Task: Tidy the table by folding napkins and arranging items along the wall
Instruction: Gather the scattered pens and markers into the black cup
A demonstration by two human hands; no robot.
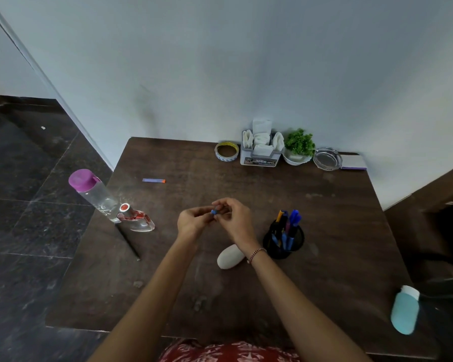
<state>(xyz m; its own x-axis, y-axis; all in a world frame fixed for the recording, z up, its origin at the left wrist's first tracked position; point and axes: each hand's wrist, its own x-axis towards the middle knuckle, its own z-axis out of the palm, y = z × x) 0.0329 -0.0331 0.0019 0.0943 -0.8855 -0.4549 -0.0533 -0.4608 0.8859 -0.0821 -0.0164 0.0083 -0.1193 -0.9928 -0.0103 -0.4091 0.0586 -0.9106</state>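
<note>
— Where's the room to move?
— A clear plastic bottle with a purple cap [94,195] stands at the dark wooden table's [338,218] left edge. Open wood runs from my hands to the wall.
— And your hands?
— Raised mid-table, fingertips meeting. My left hand [194,221] and right hand [234,222] both pinch a small blue piece [214,212]. The white folded napkins [262,138] stand in a grey holder [259,161] against the wall.
</note>
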